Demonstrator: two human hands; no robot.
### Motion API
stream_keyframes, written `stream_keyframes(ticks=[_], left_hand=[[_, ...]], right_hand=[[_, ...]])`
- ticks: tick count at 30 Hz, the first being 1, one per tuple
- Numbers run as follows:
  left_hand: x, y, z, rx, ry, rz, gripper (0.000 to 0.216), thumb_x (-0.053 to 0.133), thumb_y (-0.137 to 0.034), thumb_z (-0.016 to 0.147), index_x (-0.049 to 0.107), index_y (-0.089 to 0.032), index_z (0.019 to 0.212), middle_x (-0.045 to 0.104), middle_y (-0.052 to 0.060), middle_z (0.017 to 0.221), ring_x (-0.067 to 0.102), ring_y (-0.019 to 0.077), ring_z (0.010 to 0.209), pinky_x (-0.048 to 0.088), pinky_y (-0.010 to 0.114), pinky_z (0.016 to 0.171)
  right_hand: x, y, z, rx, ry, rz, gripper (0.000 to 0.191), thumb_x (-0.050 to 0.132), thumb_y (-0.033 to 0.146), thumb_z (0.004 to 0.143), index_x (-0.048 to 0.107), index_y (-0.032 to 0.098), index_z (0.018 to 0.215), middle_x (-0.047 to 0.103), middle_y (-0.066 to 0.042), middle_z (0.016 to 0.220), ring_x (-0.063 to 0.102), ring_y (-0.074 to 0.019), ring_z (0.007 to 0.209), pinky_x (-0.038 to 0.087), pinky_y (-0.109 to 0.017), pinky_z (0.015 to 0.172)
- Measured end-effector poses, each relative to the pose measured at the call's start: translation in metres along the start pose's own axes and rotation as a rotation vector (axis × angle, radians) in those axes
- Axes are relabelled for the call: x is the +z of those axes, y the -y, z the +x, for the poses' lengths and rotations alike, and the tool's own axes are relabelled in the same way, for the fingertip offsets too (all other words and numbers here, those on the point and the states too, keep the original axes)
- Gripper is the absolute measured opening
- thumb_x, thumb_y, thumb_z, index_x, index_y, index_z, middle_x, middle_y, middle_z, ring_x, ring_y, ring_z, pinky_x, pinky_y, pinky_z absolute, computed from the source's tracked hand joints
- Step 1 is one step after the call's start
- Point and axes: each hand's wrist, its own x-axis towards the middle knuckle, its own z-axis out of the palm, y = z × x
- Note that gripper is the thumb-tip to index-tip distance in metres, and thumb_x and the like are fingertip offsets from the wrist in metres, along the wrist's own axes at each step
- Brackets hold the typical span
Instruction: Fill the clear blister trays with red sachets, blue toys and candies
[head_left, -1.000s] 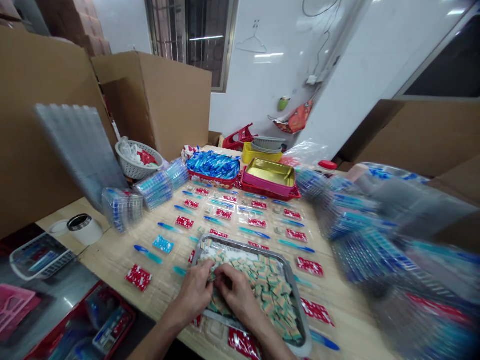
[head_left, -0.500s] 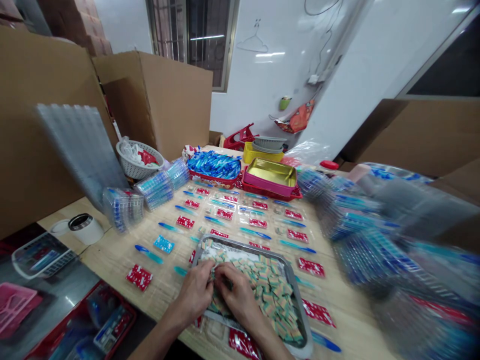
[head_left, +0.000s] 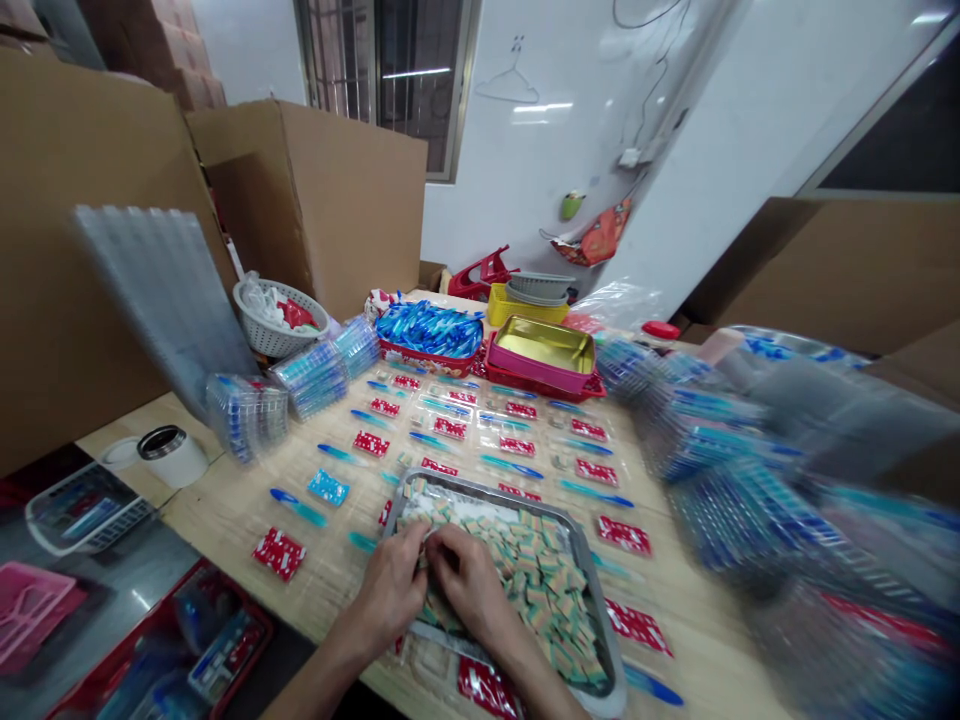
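My left hand (head_left: 395,582) and my right hand (head_left: 466,583) meet over the left part of a grey metal tray (head_left: 611,640). Their fingers are closed in a pinch, with the fingertips nearly touching. Whatever sits between them is too small and hidden to name. Many small tan-and-green square pieces (head_left: 551,590) fill the tray, and some white powder or lining (head_left: 472,508) shows along its far side. Under and around the tray lie clear plastic blister trays holding blue pens (head_left: 298,508) and red dotted packets (head_left: 279,554).
A red basket of blue pens (head_left: 429,335) and a pink tin with a gold inside (head_left: 544,350) stand at the back. Stacked filled blisters (head_left: 742,500) line the right. A white cup (head_left: 172,457) stands at the left edge, near cardboard boxes (head_left: 352,200).
My hands stay over the same spot in the tray. The right fingers have shifted very slightly; little else differs.
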Motion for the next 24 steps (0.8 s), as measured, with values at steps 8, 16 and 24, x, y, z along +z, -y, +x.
stream_keyframes(ticks=[8,16,24], left_hand=[[0.001,0.006,0.003,-0.021,-0.043,-0.064,0.049,0.044,0.000,0.066,0.055,-0.015,0.111,0.068,0.006,0.092,0.063,0.0200,0.083,0.047,0.031,0.074],[-0.001,0.004,0.003,-0.077,-0.026,-0.045,0.049,0.045,-0.002,0.067,0.054,-0.018,0.113,0.065,0.002,0.082,0.061,0.0182,0.074,0.045,0.029,0.069],[0.003,0.003,0.003,-0.071,-0.029,-0.019,0.051,0.045,0.001,0.065,0.054,-0.016,0.112,0.066,0.009,0.101,0.062,0.0232,0.093,0.047,0.037,0.083]], right_hand=[[-0.013,0.000,0.000,-0.053,0.050,0.024,0.032,0.051,0.002,0.069,0.066,0.018,0.092,0.069,-0.006,0.094,0.062,-0.0191,0.089,0.046,-0.030,0.080],[-0.015,0.006,-0.003,-0.067,0.052,-0.115,0.032,0.050,0.001,0.070,0.065,0.019,0.091,0.067,-0.005,0.089,0.062,-0.0183,0.085,0.047,-0.028,0.076],[-0.006,-0.001,-0.011,-0.021,0.028,-0.089,0.025,0.049,0.007,0.077,0.067,0.019,0.090,0.071,-0.005,0.084,0.065,-0.0190,0.078,0.047,-0.029,0.071]])
